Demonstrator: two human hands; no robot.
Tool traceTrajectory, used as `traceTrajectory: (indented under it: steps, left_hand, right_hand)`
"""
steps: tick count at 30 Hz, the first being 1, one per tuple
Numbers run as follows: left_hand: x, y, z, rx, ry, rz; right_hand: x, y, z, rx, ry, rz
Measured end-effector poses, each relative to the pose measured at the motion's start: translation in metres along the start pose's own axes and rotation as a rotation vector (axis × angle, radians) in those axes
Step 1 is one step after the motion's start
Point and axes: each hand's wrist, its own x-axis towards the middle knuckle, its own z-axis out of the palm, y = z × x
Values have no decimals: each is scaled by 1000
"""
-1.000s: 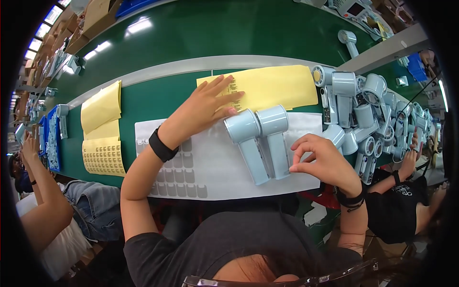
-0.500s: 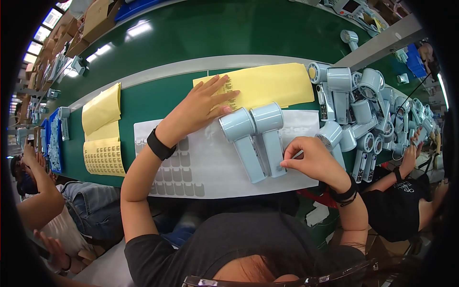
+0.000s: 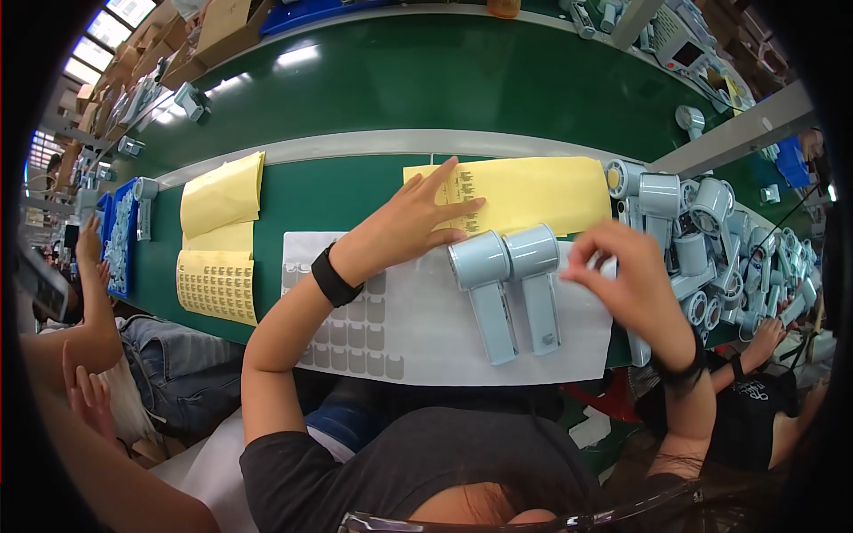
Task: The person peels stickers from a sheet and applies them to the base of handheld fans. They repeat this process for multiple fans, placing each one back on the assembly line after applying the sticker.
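Two light-blue handheld fans (image 3: 490, 298) (image 3: 538, 293) lie side by side on a white sheet (image 3: 426, 355) printed with grey rounded shapes. A small dark-marked label (image 3: 548, 338) shows low on the right fan's handle. My left hand (image 3: 413, 218) is open, fingers spread over the left end of a yellow label sheet (image 3: 542, 195) with small printed labels. Right of the fans, my right hand (image 3: 626, 266) hovers with thumb and forefinger curled toward each other. Motion blurs its fingers, so whether anything is between them does not show.
More fans (image 3: 689, 213) are heaped at the right, near a metal post (image 3: 733, 133). Folded yellow label sheets (image 3: 218, 275) lie at the left, with a blue tray (image 3: 124, 240) beyond them. Other people sit on both sides, a co-worker's hand (image 3: 769, 338) at the right.
My right hand has lifted off the right fan's handle and moved up and to the right. My left hand stays on the yellow sheet. The whole view has shifted slightly.
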Motion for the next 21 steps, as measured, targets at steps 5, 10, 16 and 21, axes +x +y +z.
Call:
traceTrajectory:
  steps: [5,10,16,21]
  left_hand:
    - [6,3,-1,1,7,55]
    - [0,-8,5,-7,48,76]
    - [3,-5,5,28,40,60]
    - [4,-2,1,45,6,49]
  right_hand:
    - [131,41,36,10,-109,89]
    - [173,59,79,-82,-118,113]
    - [175,65,82,-51,-65,148]
    - [176,65,86,-76,-53,145]
